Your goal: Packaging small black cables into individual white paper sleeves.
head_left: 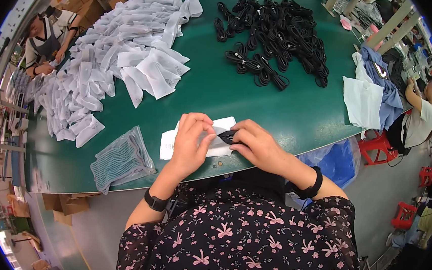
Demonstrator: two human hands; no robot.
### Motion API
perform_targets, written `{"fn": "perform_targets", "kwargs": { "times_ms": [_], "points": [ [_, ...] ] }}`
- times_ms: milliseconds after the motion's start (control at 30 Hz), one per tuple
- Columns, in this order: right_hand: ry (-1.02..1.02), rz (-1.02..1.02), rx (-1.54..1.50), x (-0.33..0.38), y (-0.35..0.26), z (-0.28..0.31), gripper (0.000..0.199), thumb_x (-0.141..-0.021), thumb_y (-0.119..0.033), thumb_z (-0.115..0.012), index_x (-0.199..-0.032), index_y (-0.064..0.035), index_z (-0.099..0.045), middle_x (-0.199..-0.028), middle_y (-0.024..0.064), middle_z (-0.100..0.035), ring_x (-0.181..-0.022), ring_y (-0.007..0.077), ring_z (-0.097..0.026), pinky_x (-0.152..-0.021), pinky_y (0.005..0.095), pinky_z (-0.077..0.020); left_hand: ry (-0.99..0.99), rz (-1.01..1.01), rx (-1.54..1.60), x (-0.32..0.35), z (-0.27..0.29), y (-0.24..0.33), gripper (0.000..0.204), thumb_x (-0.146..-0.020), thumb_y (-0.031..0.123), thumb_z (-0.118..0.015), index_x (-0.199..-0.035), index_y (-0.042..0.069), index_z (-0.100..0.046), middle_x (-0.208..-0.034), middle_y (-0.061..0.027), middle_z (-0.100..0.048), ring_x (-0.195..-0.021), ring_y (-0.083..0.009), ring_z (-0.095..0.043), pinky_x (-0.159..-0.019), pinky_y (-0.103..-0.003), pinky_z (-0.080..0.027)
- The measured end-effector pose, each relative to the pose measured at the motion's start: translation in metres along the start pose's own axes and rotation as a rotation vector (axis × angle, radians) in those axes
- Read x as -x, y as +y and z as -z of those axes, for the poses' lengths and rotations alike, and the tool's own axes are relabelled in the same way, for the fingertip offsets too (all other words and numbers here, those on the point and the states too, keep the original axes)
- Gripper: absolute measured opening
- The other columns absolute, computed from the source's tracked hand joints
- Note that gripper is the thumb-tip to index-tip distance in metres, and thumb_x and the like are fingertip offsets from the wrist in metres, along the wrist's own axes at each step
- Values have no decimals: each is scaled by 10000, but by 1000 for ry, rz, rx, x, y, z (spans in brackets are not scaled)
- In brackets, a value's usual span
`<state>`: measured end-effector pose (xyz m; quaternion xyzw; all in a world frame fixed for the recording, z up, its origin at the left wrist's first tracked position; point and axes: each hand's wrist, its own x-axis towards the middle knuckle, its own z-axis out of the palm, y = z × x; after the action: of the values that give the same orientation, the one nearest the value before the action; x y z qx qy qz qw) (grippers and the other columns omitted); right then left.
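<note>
Close to the near edge of the green table, my right hand (261,144) pinches a coiled black cable (227,136) between thumb and fingers. Its front end is at the mouth of a thin whitish bag (217,146). My left hand (193,142) is curled to the left of it, thumb and fingertips closed on the bag's edge. Under both hands lies a stack of flat white bags (167,148). Far to the right of centre is a heap of coiled black cables (280,33). A large pile of filled whitish bags (127,41) covers the far left.
A clear plastic bag of blue-grey striped material (122,159) lies left of my left forearm. White sheets and blue cloth (363,98) hang at the right table edge. Below it is a blue plastic-lined bin (333,162). Co-workers sit at left and right; red stools (377,149) stand right.
</note>
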<state>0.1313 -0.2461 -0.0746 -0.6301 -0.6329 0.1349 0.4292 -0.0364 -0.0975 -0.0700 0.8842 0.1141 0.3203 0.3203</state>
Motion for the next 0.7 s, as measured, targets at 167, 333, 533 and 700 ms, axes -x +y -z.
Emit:
{"fn": "perform_targets", "kwargs": {
  "times_ms": [167, 333, 533, 700],
  "points": [
    [191, 120, -102, -19, -12, -11, 226, -833, -48, -728, -1024, -8, -614, -1061, 134, -621, -734, 196, -605, -652, 305, -503, -39, 188, 236, -12, 8, 4, 72, -858, 42, -646, -868, 25, -577, -1059, -47, -584, -866, -152, -507, -764, -268, -412],
    [333, 75, -178, -39, -6, 0, 264, -830, -1, -705, -1083, -20, -631, -1102, 114, -619, -780, 138, -602, -642, 280, -502, 10, 429, 807, -36, 30, -15, 79, -923, 83, -633, -940, 11, -605, -1064, 3, -569, -848, -78, -499, -717, -229, -403],
    [405, 34, 155, -50, 28, 36, 246, -841, -20, -689, -1079, -36, -632, -1086, 118, -613, -817, 203, -610, -683, 312, -506, 118, 407, 822, -68, 56, -45, 126, -946, 126, -619, -1008, 18, -630, -1092, -9, -570, -787, -47, -490, -688, -192, -384],
    [386, -50, 683, -48, 88, 63, 325, -831, -65, -688, -1144, -37, -606, -1061, 148, -599, -927, 322, -598, -768, 398, -506, 572, 352, 408, -71, 86, -89, 203, -947, 154, -626, -1066, -10, -631, -1036, -40, -591, -768, -94, -541, -690, -232, -439]
  ]
}}
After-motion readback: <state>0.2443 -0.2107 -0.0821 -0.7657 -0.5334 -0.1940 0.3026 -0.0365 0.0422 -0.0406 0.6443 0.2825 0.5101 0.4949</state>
